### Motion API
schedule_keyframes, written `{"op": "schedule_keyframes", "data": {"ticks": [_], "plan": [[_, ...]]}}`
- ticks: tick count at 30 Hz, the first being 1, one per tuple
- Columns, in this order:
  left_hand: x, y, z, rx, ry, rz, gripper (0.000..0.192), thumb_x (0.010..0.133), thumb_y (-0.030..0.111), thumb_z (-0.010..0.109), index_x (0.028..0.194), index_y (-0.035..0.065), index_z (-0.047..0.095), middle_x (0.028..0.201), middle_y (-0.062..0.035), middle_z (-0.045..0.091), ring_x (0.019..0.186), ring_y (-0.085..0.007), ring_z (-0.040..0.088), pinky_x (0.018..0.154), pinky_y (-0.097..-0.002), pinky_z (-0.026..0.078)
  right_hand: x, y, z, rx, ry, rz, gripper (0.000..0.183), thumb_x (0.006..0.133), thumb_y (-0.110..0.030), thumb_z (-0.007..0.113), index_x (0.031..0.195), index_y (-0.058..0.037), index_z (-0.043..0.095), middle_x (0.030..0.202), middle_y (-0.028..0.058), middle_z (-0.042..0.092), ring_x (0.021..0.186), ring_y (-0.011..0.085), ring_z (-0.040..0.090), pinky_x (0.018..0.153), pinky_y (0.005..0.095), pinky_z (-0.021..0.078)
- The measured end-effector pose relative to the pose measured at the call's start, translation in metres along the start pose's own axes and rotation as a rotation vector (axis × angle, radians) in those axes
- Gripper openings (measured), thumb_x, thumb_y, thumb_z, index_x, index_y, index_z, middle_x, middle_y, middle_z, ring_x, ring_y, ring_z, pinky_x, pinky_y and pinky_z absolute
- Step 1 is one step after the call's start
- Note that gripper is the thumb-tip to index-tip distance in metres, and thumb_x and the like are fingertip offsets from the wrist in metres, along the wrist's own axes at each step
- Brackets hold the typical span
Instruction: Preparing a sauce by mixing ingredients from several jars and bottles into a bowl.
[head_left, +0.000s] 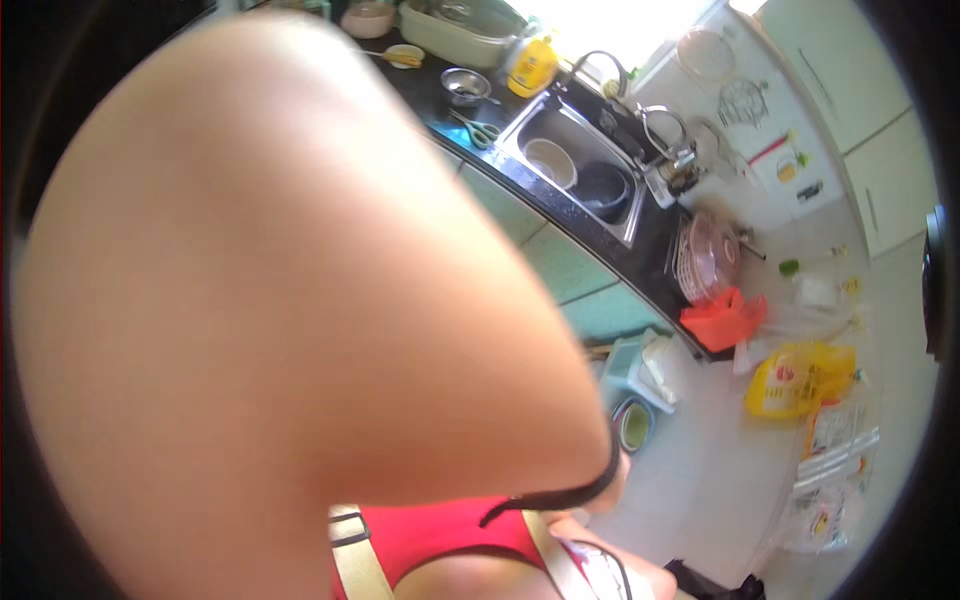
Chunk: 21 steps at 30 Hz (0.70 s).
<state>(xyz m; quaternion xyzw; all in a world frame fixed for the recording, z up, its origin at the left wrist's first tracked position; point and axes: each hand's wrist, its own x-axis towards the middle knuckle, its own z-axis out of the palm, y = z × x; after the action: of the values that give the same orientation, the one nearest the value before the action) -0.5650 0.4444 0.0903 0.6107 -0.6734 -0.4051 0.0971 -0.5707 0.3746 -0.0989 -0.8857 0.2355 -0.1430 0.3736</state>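
A bare bent arm, apparently my left, fills the left and middle of the view very close to the camera. A black band (574, 496) circles its far end. Just beyond the band a small part of what seems to be my left hand (616, 484) shows; its fingers and anything in them are hidden. Below it are a red top (450, 525) and pale straps (360, 551). Part of another bare arm (645, 574) shows at the bottom, but my right hand cannot be made out. Before me a steel sink (637, 217) holds a pale bowl (550, 161) and a dark basin (604, 187).
On the dark counter (592, 232) lie green-handled scissors (480, 131), a steel strainer (465, 86), a yellow bottle (534, 67), a pink basket (705, 259) and a red plastic bag (724, 319). A yellow bag (799, 379) hangs at right. A light-blue bin (630, 367) stands below the counter.
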Motion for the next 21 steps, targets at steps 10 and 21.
{"op": "schedule_keyframes", "data": {"ticks": [10,21], "plan": [[0.114,-0.255,-0.198,0.825,0.799,1.064,0.019,0.072,0.025,0.064,0.08,0.0079,0.06,0.084,-0.004,0.055,0.084,-0.0181,0.057,0.073,-0.032,0.049,0.174,0.021,-0.084,-0.066,0.115,-0.078,0.056,0.063,-0.016,0.081,0.111,-0.0014,0.057,0.103,0.0157,0.063,0.1,0.0322,0.063,0.084,0.0385,0.0522],[0.2,-0.31,-0.334,0.758,0.825,1.04,0.019,0.074,0.028,0.06,0.074,0.0099,0.059,0.061,0.0013,0.058,0.056,-0.0151,0.061,0.054,-0.0291,0.043,0.333,0.043,-0.148,0.045,-0.154,-0.009,0.043,0.063,-0.016,0.08,0.1,-0.0025,0.064,0.102,0.0109,0.064,0.097,0.0216,0.063,0.079,0.0351,0.0519]]}}
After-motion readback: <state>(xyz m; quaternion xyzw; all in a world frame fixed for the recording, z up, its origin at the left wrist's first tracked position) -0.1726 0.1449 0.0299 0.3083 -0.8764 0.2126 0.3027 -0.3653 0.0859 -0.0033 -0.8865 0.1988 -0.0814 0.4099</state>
